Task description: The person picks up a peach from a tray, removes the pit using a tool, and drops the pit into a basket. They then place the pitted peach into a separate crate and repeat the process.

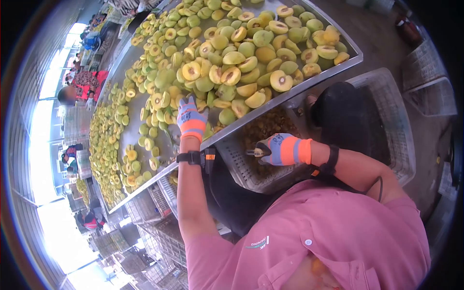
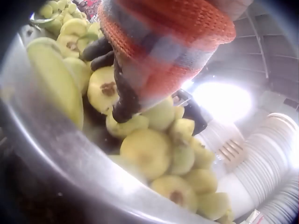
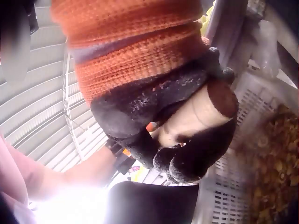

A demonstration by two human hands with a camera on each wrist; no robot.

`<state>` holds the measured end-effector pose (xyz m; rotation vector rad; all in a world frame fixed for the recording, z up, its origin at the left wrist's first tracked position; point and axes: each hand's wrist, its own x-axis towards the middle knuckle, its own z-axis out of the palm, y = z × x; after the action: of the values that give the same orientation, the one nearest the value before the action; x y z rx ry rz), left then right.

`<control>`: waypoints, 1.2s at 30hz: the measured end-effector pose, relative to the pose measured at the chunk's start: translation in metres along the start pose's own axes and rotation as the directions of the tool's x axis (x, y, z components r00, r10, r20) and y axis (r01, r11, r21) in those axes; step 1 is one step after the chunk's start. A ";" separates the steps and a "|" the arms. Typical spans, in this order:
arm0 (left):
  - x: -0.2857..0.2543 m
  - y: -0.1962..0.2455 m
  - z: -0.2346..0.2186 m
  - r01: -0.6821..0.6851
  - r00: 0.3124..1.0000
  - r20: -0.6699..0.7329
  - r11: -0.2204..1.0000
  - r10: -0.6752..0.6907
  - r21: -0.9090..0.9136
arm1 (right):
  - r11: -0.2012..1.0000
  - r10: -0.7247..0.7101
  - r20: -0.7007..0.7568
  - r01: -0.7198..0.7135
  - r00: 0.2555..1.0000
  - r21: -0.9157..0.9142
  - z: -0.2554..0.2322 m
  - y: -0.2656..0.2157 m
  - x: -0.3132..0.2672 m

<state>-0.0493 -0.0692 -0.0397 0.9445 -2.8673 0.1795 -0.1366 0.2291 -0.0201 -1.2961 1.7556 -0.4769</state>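
Note:
Halved yellow-green fruits (image 1: 232,75), peach-like and some with brown centres, cover a metal-rimmed tray (image 1: 285,102). My gloved left hand (image 1: 192,118) reaches over the tray's near side into them. In the left wrist view, the dark fingertips and thumb are spread around a cut fruit half (image 2: 103,89), with the thumb tip right at another half below it. My gloved right hand (image 1: 282,149) grips a wooden-handled tool (image 3: 201,112) with its fingers curled round the handle. A short metal end shows past that hand in the head view.
Under the tray's edge, a plastic crate (image 1: 251,180) holds brown pits or scraps (image 1: 270,126). A larger grey crate (image 1: 403,130) stands to the right around my dark-clad leg. Stacked crates (image 1: 162,237) are at the lower left, and other people work farther left.

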 end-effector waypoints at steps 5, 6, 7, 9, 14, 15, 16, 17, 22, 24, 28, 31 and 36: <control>0.001 -0.001 -0.020 0.081 0.996 0.057 0.982 -0.072 -0.171 | 0.999 -0.007 -0.078 0.010 0.997 0.033 -0.014 -0.005 -0.004; -0.004 0.000 -0.027 0.125 0.992 0.068 0.951 -0.110 -0.282 | 0.994 -0.036 -0.141 0.051 0.989 0.099 -0.008 -0.002 0.001; -0.008 -0.008 -0.019 0.176 0.980 0.015 0.818 -0.201 -0.548 | 0.982 -0.061 -0.206 0.095 0.977 0.161 -0.002 0.003 0.007; -0.025 -0.009 -0.029 0.322 0.927 0.228 0.319 -0.299 -0.891 | 0.910 -0.103 -0.334 0.224 0.937 0.349 0.004 0.012 0.020; -0.086 0.048 -0.042 0.090 0.964 0.064 0.089 -0.259 -0.992 | 0.535 -0.134 -0.609 0.575 0.782 0.620 0.020 0.007 0.045; -0.094 0.063 -0.043 0.065 0.974 0.020 0.194 -0.224 -0.979 | 0.540 -0.112 -0.601 0.556 0.791 0.631 0.021 0.007 0.046; -0.102 0.080 -0.054 0.033 0.983 -0.022 0.294 -0.183 -0.955 | 0.561 -0.099 -0.607 0.548 0.788 0.620 0.018 0.006 0.042; -0.109 0.093 -0.071 0.059 0.994 0.023 0.353 -0.104 -0.934 | 0.580 -0.089 -0.613 0.541 0.785 0.609 0.014 0.005 0.037; -0.120 0.090 -0.056 0.015 1.000 0.019 0.161 0.020 -0.987 | 0.714 -0.098 -0.573 0.458 0.814 0.529 0.008 0.018 0.032; -0.114 0.088 -0.061 -0.160 0.983 -0.085 0.531 0.163 -0.832 | 0.784 -0.119 -0.527 0.405 0.841 0.470 0.008 0.020 0.033; -0.115 0.106 -0.063 -0.298 0.948 -0.303 0.625 0.101 -0.722 | 0.783 -0.157 -0.575 0.456 0.803 0.423 0.005 0.018 0.026; -0.112 0.098 -0.045 -0.348 0.909 -0.400 0.736 0.114 -0.581 | 0.824 -0.168 -0.554 0.425 0.815 0.375 -0.002 0.014 0.015; -0.113 0.115 -0.058 -0.212 0.943 -0.316 0.544 -0.105 -0.812 | 0.896 -0.163 -0.524 0.348 0.836 0.276 0.002 0.011 0.011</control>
<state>-0.0231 0.0968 -0.0078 0.5218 -2.1835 -0.8943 -0.1416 0.2235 -0.0339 -1.2127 1.7722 -1.3264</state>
